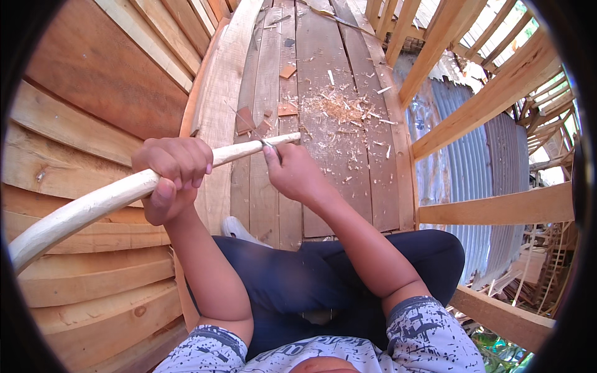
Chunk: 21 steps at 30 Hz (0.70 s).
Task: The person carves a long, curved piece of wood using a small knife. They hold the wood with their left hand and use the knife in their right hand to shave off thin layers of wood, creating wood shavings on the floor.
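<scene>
A long, curved, peeled wooden pole (93, 210) slants across in front of me, its thick end running out at the left and its thin tip on the right. My left hand (171, 177) is wrapped round its middle. Close to the tip, my right hand (292, 169) is closed on what looks like a knife (244, 119). The thin blade points up and to the left, and lies against the pole near my thumb. My fingers hide the handle.
Shavings and chips (342, 107) litter the plank floor (320, 180), with reddish-brown pieces (286, 109) beside them. A plank wall (74, 155) rises at left. Wooden rails (497, 206) stand at right, corrugated metal sheets (457, 140) beyond. My bent legs (398, 261) lie below; a light-coloured shoe (239, 230) shows.
</scene>
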### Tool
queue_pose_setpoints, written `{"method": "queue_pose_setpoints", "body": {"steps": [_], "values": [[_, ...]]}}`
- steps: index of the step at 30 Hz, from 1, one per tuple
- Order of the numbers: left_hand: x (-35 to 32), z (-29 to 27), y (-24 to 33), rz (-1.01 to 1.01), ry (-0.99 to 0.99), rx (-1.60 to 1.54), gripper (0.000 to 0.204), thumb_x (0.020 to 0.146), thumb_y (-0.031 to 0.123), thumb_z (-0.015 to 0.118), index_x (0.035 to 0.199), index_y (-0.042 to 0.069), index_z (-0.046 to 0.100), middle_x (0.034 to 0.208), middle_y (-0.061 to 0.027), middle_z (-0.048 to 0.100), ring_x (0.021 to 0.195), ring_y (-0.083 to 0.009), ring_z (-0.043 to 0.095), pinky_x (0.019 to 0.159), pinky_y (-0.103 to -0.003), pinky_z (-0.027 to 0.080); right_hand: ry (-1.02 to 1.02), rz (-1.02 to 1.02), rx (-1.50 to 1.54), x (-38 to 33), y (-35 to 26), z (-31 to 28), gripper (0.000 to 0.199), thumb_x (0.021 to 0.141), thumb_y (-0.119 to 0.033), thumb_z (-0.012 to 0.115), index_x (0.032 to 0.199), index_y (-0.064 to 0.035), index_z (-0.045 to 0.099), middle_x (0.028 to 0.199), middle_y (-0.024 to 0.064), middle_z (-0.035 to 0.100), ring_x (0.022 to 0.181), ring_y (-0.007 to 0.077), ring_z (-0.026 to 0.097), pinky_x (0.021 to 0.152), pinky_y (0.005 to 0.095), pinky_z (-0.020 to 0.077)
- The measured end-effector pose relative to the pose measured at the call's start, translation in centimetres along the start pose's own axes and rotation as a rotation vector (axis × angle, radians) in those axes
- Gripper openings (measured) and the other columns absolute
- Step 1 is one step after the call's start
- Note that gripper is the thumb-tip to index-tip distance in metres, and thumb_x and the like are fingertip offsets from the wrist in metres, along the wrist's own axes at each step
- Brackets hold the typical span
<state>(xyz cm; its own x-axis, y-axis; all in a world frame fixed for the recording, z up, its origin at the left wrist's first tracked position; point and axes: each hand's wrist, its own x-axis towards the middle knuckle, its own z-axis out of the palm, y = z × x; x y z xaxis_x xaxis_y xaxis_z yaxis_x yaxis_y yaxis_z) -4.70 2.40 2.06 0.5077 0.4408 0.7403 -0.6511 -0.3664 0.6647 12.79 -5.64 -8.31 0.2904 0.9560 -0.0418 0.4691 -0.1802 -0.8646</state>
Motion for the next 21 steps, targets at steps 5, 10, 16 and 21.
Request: {"method": "queue_pose_setpoints", "body": {"steps": [5, 10, 16, 21], "values": [[0.1, -0.1, -0.4, -0.015, -0.012, -0.036, 0.028, 0.088, 0.024, 0.064, 0.069, 0.012, 0.047, 0.059, 0.0003, 0.046, 0.051, -0.014, 0.044, 0.058, -0.032, 0.042, -0.046, 0.146, -0.058, 2.3, 6.7, 0.3, 0.049, 0.1, -0.033, 0.046, 0.082, 0.0074, 0.067, 0.083, 0.0311, 0.066, 0.083, 0.047, 0.065, 0.079, 0.0533, 0.0499], [-0.5, -1.0, 0.1, -0.047, -0.037, -0.045, 0.026, 0.087, 0.025, 0.064, 0.069, 0.015, 0.047, 0.06, 0.0026, 0.047, 0.054, -0.0133, 0.047, 0.06, -0.031, 0.042, -0.05, 0.132, -0.09, 1.3, 3.7, 0.1, 0.048, 0.1, -0.034, 0.046, 0.084, 0.0068, 0.066, 0.077, 0.0308, 0.064, 0.082, 0.0453, 0.065, 0.077, 0.0548, 0.0487], [0.0, -0.6, 0.0, -0.057, -0.081, -0.061, 0.025, 0.086, 0.025, 0.065, 0.069, 0.015, 0.049, 0.06, 0.0023, 0.048, 0.054, -0.0129, 0.048, 0.059, -0.031, 0.042, 0.013, -0.104, 0.081, 0.7, 3.4, 1.3, 0.048, 0.101, -0.032, 0.044, 0.083, 0.0066, 0.065, 0.074, 0.0285, 0.065, 0.076, 0.0454, 0.065, 0.073, 0.0543, 0.0492], [-0.3, -1.4, 0.1, -0.049, -0.089, -0.069, 0.024, 0.086, 0.025, 0.065, 0.07, 0.015, 0.049, 0.061, 0.0025, 0.048, 0.054, -0.0126, 0.047, 0.06, -0.031, 0.042, -0.005, 0.072, -0.074, 1.2, 3.8, 1.1, 0.046, 0.101, -0.032, 0.043, 0.085, 0.0052, 0.065, 0.075, 0.0293, 0.065, 0.075, 0.0481, 0.064, 0.074, 0.0557, 0.0493]]}}
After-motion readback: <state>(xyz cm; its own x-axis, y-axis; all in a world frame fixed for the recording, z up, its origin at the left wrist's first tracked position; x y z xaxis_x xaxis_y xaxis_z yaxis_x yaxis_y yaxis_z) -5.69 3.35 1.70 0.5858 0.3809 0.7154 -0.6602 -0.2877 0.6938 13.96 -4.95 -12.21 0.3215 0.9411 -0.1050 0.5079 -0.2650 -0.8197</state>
